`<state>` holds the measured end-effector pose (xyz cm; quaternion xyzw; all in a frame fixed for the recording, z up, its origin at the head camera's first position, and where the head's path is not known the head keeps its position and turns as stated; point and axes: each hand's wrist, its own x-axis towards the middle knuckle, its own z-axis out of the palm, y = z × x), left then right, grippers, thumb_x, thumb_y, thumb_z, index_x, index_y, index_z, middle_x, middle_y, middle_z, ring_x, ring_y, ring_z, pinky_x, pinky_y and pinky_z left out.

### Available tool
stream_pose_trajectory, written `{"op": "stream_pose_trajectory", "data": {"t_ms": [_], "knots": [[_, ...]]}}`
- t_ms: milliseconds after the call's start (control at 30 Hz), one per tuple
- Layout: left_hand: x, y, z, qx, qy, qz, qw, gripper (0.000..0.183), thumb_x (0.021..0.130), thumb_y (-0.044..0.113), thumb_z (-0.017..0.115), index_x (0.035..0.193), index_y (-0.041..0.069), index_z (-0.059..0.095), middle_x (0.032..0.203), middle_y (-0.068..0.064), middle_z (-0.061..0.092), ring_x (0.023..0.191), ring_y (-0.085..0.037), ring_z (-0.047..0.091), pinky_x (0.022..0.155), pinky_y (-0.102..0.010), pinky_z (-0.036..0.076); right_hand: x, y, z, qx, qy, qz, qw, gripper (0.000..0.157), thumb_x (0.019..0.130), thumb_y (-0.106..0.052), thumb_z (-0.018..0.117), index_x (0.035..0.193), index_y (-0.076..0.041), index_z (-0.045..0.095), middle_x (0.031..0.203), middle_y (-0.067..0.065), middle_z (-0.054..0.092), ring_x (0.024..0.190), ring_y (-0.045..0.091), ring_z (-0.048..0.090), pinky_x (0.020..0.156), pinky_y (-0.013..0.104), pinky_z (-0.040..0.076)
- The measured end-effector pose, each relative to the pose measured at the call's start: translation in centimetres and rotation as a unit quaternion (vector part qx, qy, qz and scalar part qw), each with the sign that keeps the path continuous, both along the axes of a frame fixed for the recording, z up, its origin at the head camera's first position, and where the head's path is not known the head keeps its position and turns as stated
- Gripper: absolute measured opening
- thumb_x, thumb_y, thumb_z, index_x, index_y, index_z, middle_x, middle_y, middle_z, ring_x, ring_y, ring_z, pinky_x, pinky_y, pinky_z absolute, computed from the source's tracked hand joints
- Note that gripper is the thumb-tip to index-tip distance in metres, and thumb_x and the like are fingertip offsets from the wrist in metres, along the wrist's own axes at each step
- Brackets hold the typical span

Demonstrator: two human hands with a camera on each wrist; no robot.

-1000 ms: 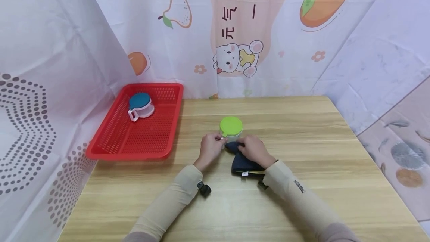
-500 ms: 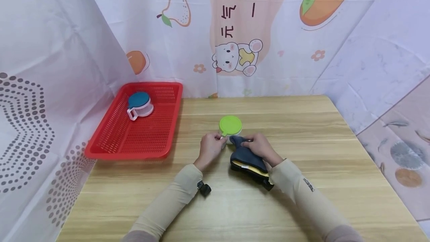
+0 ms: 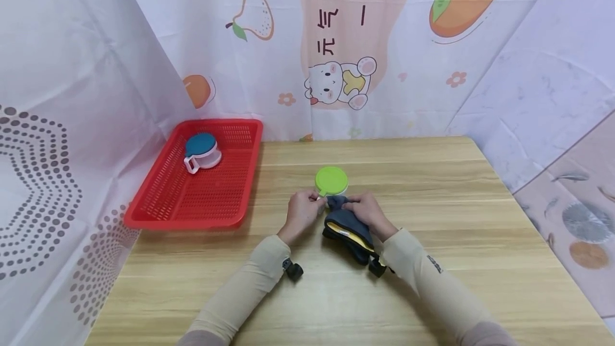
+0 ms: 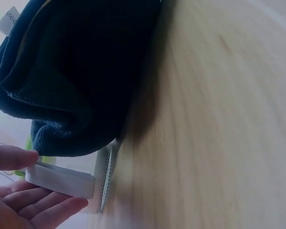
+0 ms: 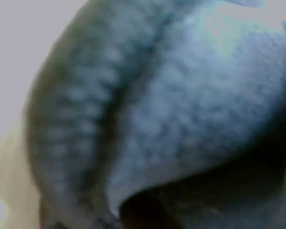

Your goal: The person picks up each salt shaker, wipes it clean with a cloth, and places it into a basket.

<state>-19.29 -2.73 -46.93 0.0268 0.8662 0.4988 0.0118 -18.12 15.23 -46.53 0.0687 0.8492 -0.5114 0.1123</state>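
In the head view, a seasoning jar with a green lid (image 3: 331, 180) stands mid-table. My left hand (image 3: 302, 211) holds its handle; in the left wrist view, thumb and fingers pinch that white handle (image 4: 59, 181). My right hand (image 3: 366, 212) grips a dark blue cleaning cloth (image 3: 349, 227) with a yellow inner side and a small white tag. The bunched end of the cloth lies against the near right side of the jar and hides part of its body. Blurred cloth (image 5: 190, 100) fills most of the right wrist view.
A red plastic basket (image 3: 192, 223) stands at the back left of the wooden table (image 3: 432, 186). Inside sits another jar with a blue lid (image 3: 200, 144) and a pale pink handle. Printed curtains (image 3: 269, 84) hang behind the table and along both sides.
My right hand has shifted up slightly with the cloth, whose loose part has swung and folded so its yellow side shows. My left hand and the jar have stayed in place.
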Motion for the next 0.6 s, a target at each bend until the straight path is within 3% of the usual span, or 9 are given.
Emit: {"op": "stream_pose_trajectory", "data": {"t_ms": [600], "knots": [[-0.4, -1.1, -0.2, -0.016, 0.0, -0.027, 0.9995, 0.02, 0.085, 0.019, 0.074, 0.077, 0.001, 0.071, 0.076, -0.012, 0.073, 0.06, -0.008, 0.054, 0.057, -0.023, 0.043, -0.4, 1.0, -0.1, -0.018, -0.013, -0.013, 1.0, 0.036, 0.087, -0.012, 0.065, 0.119, 0.004, 0.066, 0.127, 0.022, 0.063, 0.106, 0.022, 0.058, 0.072, 0.015, 0.044]]}}
